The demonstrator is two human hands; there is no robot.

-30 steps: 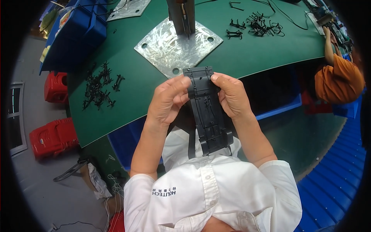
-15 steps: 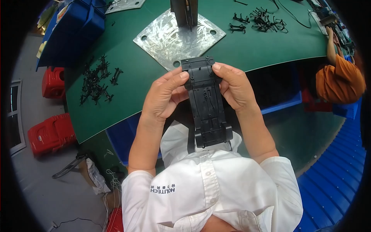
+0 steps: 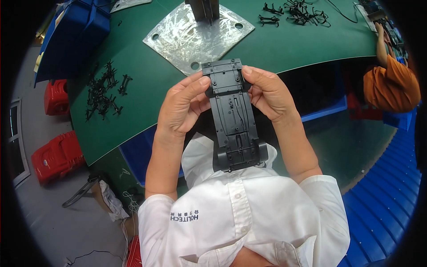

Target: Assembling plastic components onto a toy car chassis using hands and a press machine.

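Note:
Between my hands is a long black plastic chassis, its far end level with the table's near edge and its near end close to my shirt. My left hand grips its upper left edge, thumb on the face and fingers behind. On the opposite edge, my right hand holds it the same way. Small screws or studs and moulded grooves show on the chassis face. Just beyond it lies a square metal plate with corner holes, and a dark metal post rises from that plate.
Small black plastic parts lie in one pile at left and another at far right on the green table. A blue bin stands at the far left, red stools below. A person in orange sits at right.
The chassis has tilted, so more of its face shows, and both hands have shifted slightly left with it. The table and plate sit a little higher and further left in view.

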